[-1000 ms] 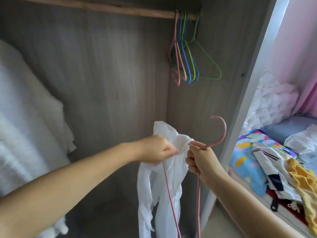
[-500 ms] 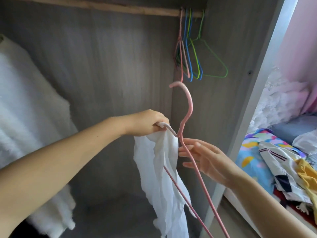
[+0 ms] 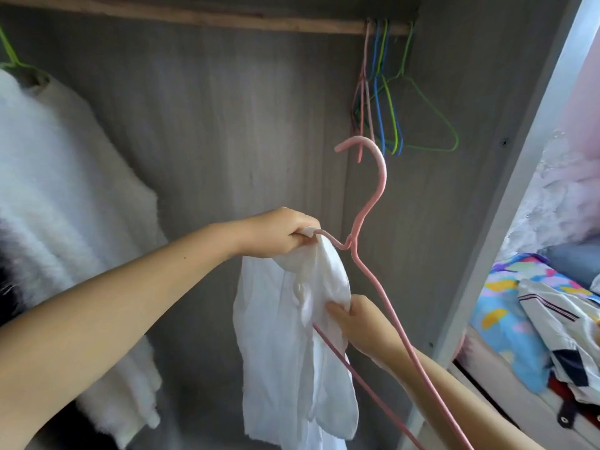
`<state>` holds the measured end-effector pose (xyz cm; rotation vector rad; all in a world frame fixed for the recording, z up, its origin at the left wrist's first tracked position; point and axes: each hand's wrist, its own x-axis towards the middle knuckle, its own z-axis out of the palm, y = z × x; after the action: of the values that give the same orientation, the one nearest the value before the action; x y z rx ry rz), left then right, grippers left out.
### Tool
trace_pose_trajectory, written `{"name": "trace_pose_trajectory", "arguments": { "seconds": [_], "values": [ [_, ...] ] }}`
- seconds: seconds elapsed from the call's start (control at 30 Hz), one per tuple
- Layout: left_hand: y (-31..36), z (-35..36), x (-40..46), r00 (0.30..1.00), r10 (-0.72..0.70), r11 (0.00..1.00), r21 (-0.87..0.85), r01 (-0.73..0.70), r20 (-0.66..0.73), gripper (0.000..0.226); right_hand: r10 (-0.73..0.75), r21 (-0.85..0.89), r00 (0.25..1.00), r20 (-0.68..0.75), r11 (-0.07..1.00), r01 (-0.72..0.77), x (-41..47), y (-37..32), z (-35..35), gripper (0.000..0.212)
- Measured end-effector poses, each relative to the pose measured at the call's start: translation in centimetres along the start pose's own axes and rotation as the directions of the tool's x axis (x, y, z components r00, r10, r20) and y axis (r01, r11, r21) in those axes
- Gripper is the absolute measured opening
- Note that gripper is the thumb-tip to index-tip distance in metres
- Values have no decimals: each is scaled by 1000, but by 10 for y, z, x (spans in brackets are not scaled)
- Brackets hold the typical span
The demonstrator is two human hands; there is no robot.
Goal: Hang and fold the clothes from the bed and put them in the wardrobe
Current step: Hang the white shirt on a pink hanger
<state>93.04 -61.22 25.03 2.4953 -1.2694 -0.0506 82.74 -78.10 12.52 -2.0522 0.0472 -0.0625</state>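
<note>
Inside the wardrobe [image 3: 227, 125], below the rail [image 3: 194, 17], a white garment [image 3: 292, 336] is half on a pink hanger [image 3: 373, 196]: left hand [image 3: 279, 233] grips shoulder and cloth, right hand [image 3: 357, 319] pinches fabric (second shoulder undressed). Next, probably, pull it across, then hook up.

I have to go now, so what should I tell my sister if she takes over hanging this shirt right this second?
Left hand: grips one shoulder of the pink hanger with the white garment bunched over it.
Right hand: pinches the garment lower down, beside the hanger's other arm.
Done: a fluffy white garment already hangs on the wooden rail.
Left: work the white garment onto the hanger, hook it on the rail near the spare hangers, then deal with the clothes on the bed.
</note>
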Motion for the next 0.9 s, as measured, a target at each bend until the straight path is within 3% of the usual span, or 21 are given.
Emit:
{"name": "trace_pose_trajectory", "arguments": {
  "seconds": [0.07, 0.13, 0.33, 0.5, 0.57, 0.7, 0.8, 0.87, 0.9],
  "values": [
    [-7, -1, -4, 1000, -7, 1000, 7, 7, 2, 21, 62, 85, 998, -10, 995, -61, 9, 11, -8, 24],
    [-16, -2, -10, 1000, -20, 1000, 3, 20, -1, 23, 88, 177, 996, 10, 980, -88, 14, 17, -21, 29],
    [-37, -13, -26, 995, -98, 995, 33, 98, 1, 18, 94, 167, 994, 47, 981, -100, 19, 29, -69, 40],
    [-40, -13, -29, 995, -99, 995, -5, 99, -29, 16, 5, 214, 976, 216, 976, -52, 11, 23, -91, 54],
    [-39, -14, -28, 995, -94, 993, -70, 91, -43, 17, -29, 124, 945, 325, 992, -13, 6, 14, -94, 54],
    [-37, -18, -26, 992, -81, 977, -207, 58, -101, 16, 136, -197, 844, 519, 980, -36, 1, 7, -99, 46],
    [-40, -22, -26, 990, -91, 975, -211, 66, -111, 16, 144, -135, 865, 481, 987, -90, 1, 15, -105, 14],
    [-43, -22, -28, 990, -110, 976, -200, 90, -91, 17, 145, 38, 924, 353, 985, -169, 7, 27, -112, 24],
    [-45, -21, -29, 990, -118, 977, -188, 102, -74, 18, 161, 128, 948, 274, 971, -202, 9, 31, -116, 19]
  ]
}}
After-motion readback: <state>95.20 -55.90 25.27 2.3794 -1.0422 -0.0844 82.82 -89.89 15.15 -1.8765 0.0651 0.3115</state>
